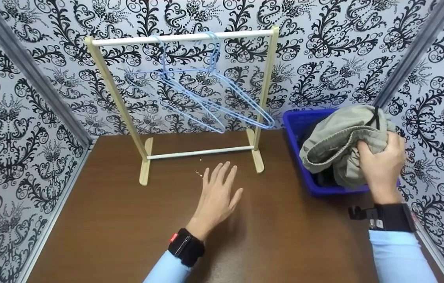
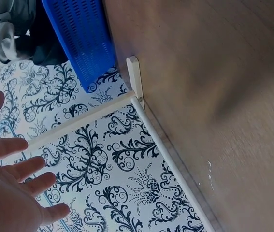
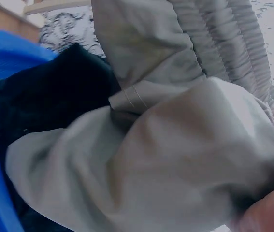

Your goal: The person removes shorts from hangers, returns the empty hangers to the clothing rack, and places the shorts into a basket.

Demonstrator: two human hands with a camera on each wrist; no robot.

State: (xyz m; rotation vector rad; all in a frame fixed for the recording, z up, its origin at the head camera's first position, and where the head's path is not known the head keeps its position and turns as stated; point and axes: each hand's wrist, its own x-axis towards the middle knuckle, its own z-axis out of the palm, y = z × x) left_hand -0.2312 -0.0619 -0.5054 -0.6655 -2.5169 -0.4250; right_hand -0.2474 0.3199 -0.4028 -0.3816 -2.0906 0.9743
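My right hand grips a bunched grey-beige garment with a gathered elastic waistband and a dark cord, seemingly a pair of drawstring pants. It is held over the blue plastic basket at the right. In the right wrist view the pants fill most of the picture, and dark cloth lies in the basket behind them. My left hand hovers above the table with fingers spread and holds nothing. Its fingers also look extended in the left wrist view.
A small wooden rack with a white top rail stands at the back of the brown table. Several light-blue hangers hang from the rail. Patterned walls enclose the table at the back and sides.
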